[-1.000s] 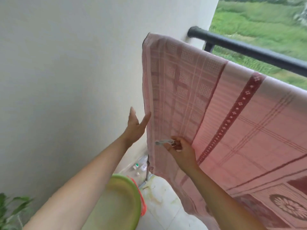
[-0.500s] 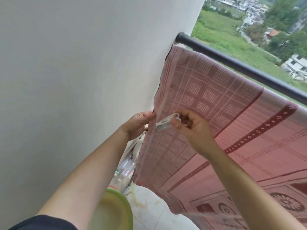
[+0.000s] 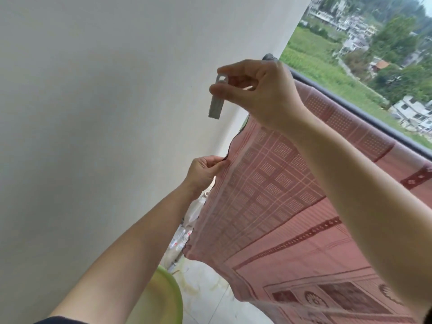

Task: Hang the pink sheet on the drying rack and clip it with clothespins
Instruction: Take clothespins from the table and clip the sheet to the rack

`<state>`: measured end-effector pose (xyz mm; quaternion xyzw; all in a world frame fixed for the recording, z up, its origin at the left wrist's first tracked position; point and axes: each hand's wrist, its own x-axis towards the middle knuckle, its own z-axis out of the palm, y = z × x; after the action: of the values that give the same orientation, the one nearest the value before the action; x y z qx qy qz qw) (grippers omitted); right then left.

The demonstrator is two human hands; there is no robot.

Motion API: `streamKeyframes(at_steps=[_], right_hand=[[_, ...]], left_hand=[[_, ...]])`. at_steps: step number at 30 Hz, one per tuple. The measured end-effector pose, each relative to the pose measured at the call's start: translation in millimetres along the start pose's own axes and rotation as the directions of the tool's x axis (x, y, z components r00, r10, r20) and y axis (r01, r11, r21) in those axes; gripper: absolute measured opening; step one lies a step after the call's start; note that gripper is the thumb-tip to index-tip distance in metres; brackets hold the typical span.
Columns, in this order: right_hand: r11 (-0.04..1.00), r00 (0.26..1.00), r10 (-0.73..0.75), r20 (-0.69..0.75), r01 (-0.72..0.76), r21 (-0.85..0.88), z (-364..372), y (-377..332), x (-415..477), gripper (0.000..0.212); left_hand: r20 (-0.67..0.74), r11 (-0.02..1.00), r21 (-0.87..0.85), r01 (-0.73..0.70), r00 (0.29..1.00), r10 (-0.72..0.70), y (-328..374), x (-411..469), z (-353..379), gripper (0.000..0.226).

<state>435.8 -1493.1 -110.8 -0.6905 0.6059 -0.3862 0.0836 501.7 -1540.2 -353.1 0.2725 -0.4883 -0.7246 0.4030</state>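
The pink sheet is draped over the dark rail, which runs from about 12 o'clock down toward 3 o'clock. From there the sheet spreads across the whole lower right of the view, from 3 round to 5 o'clock. Its checked border and darker red bands face the camera. The right hand, raised at roughly 12 o'clock, has its thumb and forefinger curled round the top end of a pale clothespin. The clothespin hangs almost straight down in front of the white wall, at the 9 o'clock side of the hand. It touches neither the sheet nor the rail (whether its tips are parted cannot be told from here). The left hand, just left of centre, pinches the sheet's dark-trimmed side edge between thumb and bent fingers. It holds the cloth a little out from the wall, directly below the clothespin at its 6 o'clock and well apart from it. The wall fills the view from 7 to 11 o'clock. A green basin shows at 6 o'clock beside the left forearm, with pale floor tiles next to it. Some plastic bottles lie along the foot of the wall, behind the sheet's edge. Fields, trees and buildings lie beyond the rail at 1 to 2 o'clock.
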Motion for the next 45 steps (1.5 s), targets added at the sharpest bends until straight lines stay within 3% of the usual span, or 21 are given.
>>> streamKeyframes(at_steps=[5,9,16,21,25,29,33,35,37,39,42,45], right_hand=[[0.94,0.932,0.096,0.349,0.03,-0.34,18.6,4.2,35.6,0.034],[0.843,0.836,0.215,0.505,0.102,-0.529,38.4,17.8,43.5,0.028],[0.723,0.721,0.387,0.574,0.149,-0.675,50.0,41.2,41.7,0.023],[0.704,0.706,0.438,0.556,0.116,-0.701,45.4,46.8,34.4,0.024],[0.699,0.702,0.419,0.575,0.155,-0.699,45.6,41.8,29.9,0.043],[0.735,0.789,0.298,0.538,0.17,-0.656,38.0,38.6,15.0,0.055],[0.823,0.941,-0.13,0.312,0.277,-0.495,30.8,34.0,-17.7,0.037],[0.79,0.93,-0.344,0.133,0.363,-0.494,31.1,39.2,-46.5,0.029],[0.749,0.9,-0.435,0.02,0.374,-0.547,33.2,52.4,-81.4,0.026],[0.72,0.903,-0.429,0.002,0.343,-0.603,31.8,72.8,-117.9,0.031],[0.678,0.959,-0.284,0.016,0.212,-0.703,19.2,103.6,-171.1,0.043],[0.632,0.984,-0.165,-0.059,0.059,-0.773,-8.1,123.8,-215.4,0.052]], left_hand=[[-0.042,1.0,0.0,-0.027,0.999,0.027,-6.1,-4.6,-1.4,0.019],[-0.036,0.998,0.032,-0.058,0.998,0.059,-8.2,-9.8,-2.6,0.025],[-0.031,0.997,0.049,-0.066,0.997,0.067,-6.0,-13.8,-4.6,0.024],[-0.05,0.994,0.093,-0.062,0.997,0.067,-2.7,-15.7,-5.8,0.022],[-0.056,0.992,0.115,-0.053,0.997,0.059,1.6,-19.8,-4.7,0.02],[-0.067,0.992,0.117,-0.056,0.996,0.064,3.5,-23.5,-3.6,0.016],[-0.11,0.995,0.089,-0.05,0.992,0.059,-0.5,-28.7,2.8,0.016],[-0.124,0.993,0.095,-0.071,0.989,0.083,-3.2,-31.9,4.4,0.012],[-0.132,0.969,0.21,-0.127,0.979,0.157,-4.1,-35.3,6.6,0.012],[-0.139,0.898,0.41,-0.158,0.962,0.233,-5.6,-39.6,12.3,0.017],[-0.171,0.66,0.742,-0.118,0.918,0.357,-12.2,-53.9,25.6,0.024],[-0.101,0.546,0.82,-0.17,0.897,0.431,-11.8,-73.6,43.2,0.038]])
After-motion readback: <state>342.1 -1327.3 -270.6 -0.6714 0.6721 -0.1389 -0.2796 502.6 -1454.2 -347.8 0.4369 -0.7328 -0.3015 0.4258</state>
